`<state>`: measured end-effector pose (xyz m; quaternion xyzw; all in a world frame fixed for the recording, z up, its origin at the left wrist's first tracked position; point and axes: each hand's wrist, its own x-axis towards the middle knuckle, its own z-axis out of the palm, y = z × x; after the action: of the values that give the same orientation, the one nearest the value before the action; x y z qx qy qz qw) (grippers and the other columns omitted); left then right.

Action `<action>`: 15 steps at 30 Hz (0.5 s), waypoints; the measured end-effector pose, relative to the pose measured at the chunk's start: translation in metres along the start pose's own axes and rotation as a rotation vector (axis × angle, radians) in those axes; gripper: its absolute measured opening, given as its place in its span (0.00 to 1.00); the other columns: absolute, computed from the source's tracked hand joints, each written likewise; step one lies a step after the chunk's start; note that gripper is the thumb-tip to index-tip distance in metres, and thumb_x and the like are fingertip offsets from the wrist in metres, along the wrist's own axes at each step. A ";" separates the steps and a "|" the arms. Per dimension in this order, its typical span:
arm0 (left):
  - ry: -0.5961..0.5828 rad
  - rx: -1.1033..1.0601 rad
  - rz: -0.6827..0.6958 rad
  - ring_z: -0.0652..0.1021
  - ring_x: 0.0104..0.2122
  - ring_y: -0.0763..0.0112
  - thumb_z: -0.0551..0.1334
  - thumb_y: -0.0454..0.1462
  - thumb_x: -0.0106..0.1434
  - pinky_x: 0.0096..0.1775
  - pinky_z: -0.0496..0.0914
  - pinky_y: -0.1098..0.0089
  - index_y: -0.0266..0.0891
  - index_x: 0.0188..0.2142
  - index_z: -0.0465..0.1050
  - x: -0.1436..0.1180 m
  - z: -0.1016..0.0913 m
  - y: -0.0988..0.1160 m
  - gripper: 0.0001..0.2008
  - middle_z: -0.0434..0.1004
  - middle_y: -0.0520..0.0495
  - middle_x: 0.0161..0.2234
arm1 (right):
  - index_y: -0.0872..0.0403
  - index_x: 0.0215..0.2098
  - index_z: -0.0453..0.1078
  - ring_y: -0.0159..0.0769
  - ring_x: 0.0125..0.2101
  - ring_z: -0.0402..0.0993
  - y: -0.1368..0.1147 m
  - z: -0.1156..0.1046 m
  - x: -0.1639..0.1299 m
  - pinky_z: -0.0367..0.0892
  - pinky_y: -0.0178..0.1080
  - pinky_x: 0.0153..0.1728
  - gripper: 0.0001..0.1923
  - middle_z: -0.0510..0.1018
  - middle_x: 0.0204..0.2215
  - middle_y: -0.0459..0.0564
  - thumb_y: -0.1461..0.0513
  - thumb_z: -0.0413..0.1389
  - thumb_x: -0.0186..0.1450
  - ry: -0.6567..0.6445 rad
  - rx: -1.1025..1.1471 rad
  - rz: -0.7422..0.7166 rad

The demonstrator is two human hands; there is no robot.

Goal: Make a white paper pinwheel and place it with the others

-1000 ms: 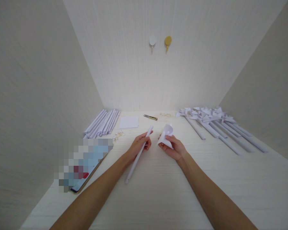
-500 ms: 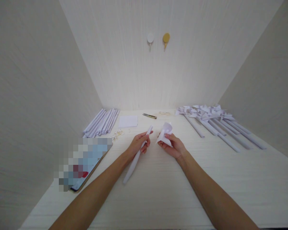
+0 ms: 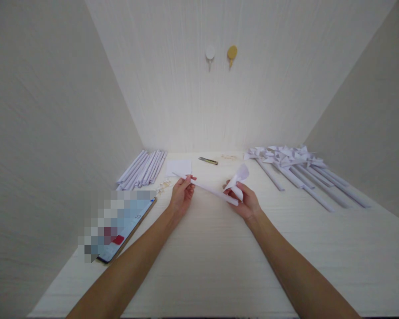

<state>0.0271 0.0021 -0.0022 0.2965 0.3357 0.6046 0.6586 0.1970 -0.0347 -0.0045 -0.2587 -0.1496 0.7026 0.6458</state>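
Note:
My left hand (image 3: 183, 193) is closed around a thin white rolled-paper stick (image 3: 209, 189) near its far-left end. The stick slants down to the right, and its other end reaches my right hand (image 3: 245, 200). Between the thumb and fingers of that hand is a curled white paper pinwheel (image 3: 235, 184), its blades bent upward. The stick's right end lies just below the pinwheel; whether the two are joined I cannot tell.
Rolled paper sticks (image 3: 146, 167) lie at the back left beside a stack of white paper (image 3: 179, 167). Thread snips (image 3: 208, 161) rest near the wall. Several finished pinwheels (image 3: 287, 156) are piled at the right. A phone (image 3: 129, 230) lies at the left.
The stick has swung from pointing toward me to lying across, its end now at my right hand. My left hand has shifted slightly left and the pinwheel has tilted.

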 end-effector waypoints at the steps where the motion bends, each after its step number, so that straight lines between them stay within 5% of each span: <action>1: 0.009 -0.022 -0.002 0.68 0.19 0.88 0.60 0.31 0.53 0.21 0.63 0.86 0.35 0.27 0.68 0.001 -0.001 0.000 0.01 0.72 0.53 0.26 | 0.54 0.22 0.65 0.28 0.19 0.68 -0.001 0.000 0.001 0.66 0.32 0.23 0.08 0.73 0.17 0.42 0.68 0.59 0.46 0.017 0.028 -0.025; 7: -0.086 -0.011 -0.054 0.74 0.26 0.83 0.59 0.24 0.49 0.32 0.69 0.82 0.35 0.28 0.72 -0.004 0.001 0.000 0.08 0.76 0.50 0.32 | 0.52 0.21 0.63 0.25 0.19 0.68 -0.011 -0.004 0.008 0.69 0.35 0.30 0.08 0.72 0.16 0.37 0.69 0.57 0.48 0.154 0.254 -0.201; 11: -0.336 0.094 -0.140 0.76 0.29 0.74 0.62 0.25 0.46 0.36 0.70 0.75 0.32 0.27 0.74 -0.012 0.002 -0.002 0.07 0.76 0.44 0.36 | 0.51 0.21 0.64 0.24 0.19 0.67 -0.019 -0.009 0.009 0.70 0.37 0.31 0.06 0.70 0.15 0.36 0.68 0.55 0.51 0.231 0.340 -0.240; 15: -0.586 0.205 -0.312 0.77 0.31 0.65 0.63 0.30 0.46 0.35 0.70 0.71 0.30 0.23 0.74 -0.017 0.002 -0.002 0.03 0.74 0.40 0.40 | 0.53 0.20 0.62 0.21 0.15 0.61 -0.023 -0.011 0.009 0.68 0.29 0.24 0.08 0.68 0.13 0.35 0.71 0.55 0.49 0.124 0.377 -0.317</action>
<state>0.0294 -0.0151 -0.0011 0.4673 0.2324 0.3489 0.7784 0.2222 -0.0244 -0.0022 -0.1496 -0.0146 0.5906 0.7928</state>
